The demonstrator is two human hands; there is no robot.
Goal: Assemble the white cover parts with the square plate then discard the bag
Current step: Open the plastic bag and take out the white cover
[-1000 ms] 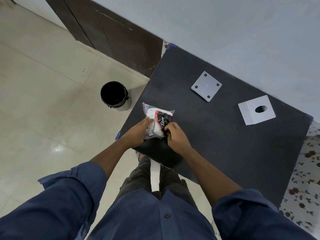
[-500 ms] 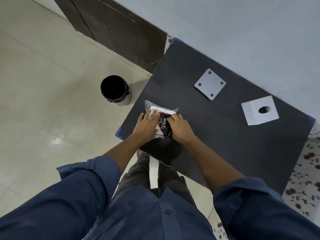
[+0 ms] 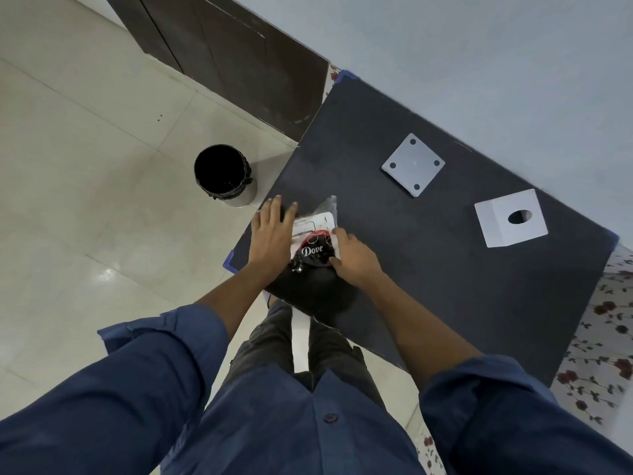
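Observation:
A clear plastic bag (image 3: 313, 234) with white contents and a black printed label lies on the black table (image 3: 428, 269) near its left front edge. My right hand (image 3: 354, 257) grips the bag's near right side with curled fingers. My left hand (image 3: 272, 231) lies flat with fingers spread just left of the bag, its thumb side touching it. Farther back rests a grey square plate (image 3: 413, 164) with holes near its corners. To the right lies a white cover part (image 3: 510, 218) with a round hole.
A bucket lined with a black bag (image 3: 224, 174) stands on the tiled floor left of the table. A dark wooden door (image 3: 233, 53) is behind it. The wall runs along the table's far edge. A floral cloth (image 3: 603, 337) shows at the right.
The bag was lowered flat onto the table. My left hand has slid off the bag to its left and spread open, while my right hand stays on it.

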